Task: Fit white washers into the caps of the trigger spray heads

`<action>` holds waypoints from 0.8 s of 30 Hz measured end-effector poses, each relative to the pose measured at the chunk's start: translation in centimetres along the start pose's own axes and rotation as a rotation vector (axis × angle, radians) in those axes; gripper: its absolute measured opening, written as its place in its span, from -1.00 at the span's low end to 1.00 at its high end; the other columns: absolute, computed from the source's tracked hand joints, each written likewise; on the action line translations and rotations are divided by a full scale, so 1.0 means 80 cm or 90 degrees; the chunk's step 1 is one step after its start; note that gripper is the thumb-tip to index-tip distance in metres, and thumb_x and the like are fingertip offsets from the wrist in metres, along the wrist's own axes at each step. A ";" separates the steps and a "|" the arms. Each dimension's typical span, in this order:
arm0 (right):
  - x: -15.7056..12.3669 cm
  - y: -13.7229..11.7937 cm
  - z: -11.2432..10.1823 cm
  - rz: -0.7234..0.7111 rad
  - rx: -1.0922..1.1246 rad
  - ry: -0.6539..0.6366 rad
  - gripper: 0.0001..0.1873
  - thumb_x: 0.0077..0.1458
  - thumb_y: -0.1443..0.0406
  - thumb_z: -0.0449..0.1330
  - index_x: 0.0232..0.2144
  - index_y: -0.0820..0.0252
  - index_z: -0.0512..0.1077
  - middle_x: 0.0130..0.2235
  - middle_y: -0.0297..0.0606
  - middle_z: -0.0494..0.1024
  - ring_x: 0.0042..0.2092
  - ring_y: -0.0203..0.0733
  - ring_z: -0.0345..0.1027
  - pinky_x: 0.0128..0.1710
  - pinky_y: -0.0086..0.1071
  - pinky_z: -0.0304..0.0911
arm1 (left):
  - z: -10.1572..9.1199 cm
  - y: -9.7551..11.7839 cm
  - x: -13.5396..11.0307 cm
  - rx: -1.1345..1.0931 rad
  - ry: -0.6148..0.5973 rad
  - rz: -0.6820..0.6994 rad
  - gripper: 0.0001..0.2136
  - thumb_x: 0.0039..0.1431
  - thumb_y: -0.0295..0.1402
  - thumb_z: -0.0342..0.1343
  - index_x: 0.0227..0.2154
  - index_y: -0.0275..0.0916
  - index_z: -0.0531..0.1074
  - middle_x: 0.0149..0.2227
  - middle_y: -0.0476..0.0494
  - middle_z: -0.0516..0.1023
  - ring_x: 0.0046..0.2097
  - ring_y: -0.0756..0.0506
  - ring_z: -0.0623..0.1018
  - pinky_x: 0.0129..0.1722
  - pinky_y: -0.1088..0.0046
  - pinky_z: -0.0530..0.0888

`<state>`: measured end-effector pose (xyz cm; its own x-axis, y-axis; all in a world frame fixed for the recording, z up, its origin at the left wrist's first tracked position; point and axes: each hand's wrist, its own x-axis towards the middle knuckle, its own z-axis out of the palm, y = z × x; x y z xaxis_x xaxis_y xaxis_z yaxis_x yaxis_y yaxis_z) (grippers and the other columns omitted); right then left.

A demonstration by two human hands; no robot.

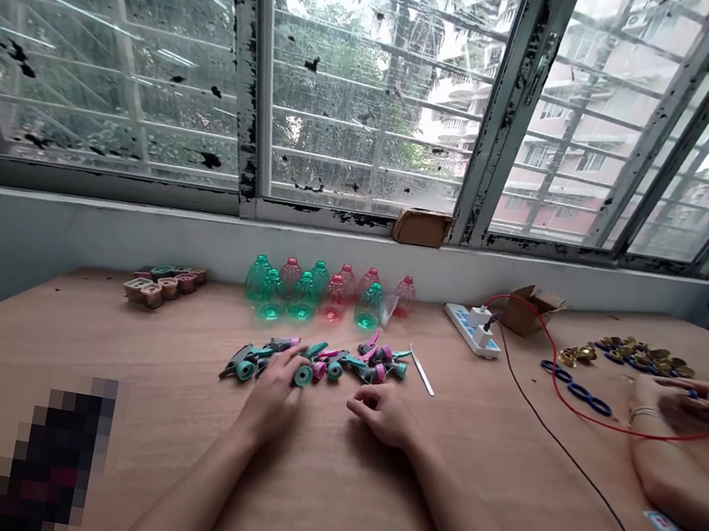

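A pile of spray trigger heads [335,371] in grey with teal or pink parts lies on the table before me. My left hand [273,392] reaches over its left part, fingers apart and touching the heads; a teal collar [303,376] shows beside the fingertips. In front of the pile, my right hand [385,413] rests on the table with its fingers curled in, and nothing shows in it. Behind stand several see-through bottles without heads, some green [304,298], some red [334,300]. Metal tweezers [422,373] lie right of the pile.
Small blocks [165,284] are grouped at the left. A power strip [471,330] with plugs, a red cable [554,371] and an open carton [527,311] are at the right. Farther right, another person's hands [679,397] work near gold discs [648,358] and blue ring pieces [578,390].
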<state>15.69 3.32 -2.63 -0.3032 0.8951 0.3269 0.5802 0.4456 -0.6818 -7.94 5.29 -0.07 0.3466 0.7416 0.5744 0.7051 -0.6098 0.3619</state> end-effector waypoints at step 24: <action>0.000 0.000 0.000 0.002 -0.005 -0.016 -0.74 0.07 0.21 0.16 -0.52 0.25 0.50 -0.57 -0.37 0.44 -0.50 -0.36 0.21 -0.51 -0.50 0.02 | -0.023 -0.039 0.009 0.237 0.122 -0.306 -0.62 0.09 -0.36 0.00 0.01 -0.20 0.30 0.03 -0.22 0.38 0.04 -0.27 0.35 0.00 0.16 0.32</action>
<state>15.65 3.34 -2.60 -0.3202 0.8960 0.3077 0.5876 0.4426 -0.6773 -11.04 7.21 0.54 -0.1548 0.8245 0.5443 0.9342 -0.0571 0.3522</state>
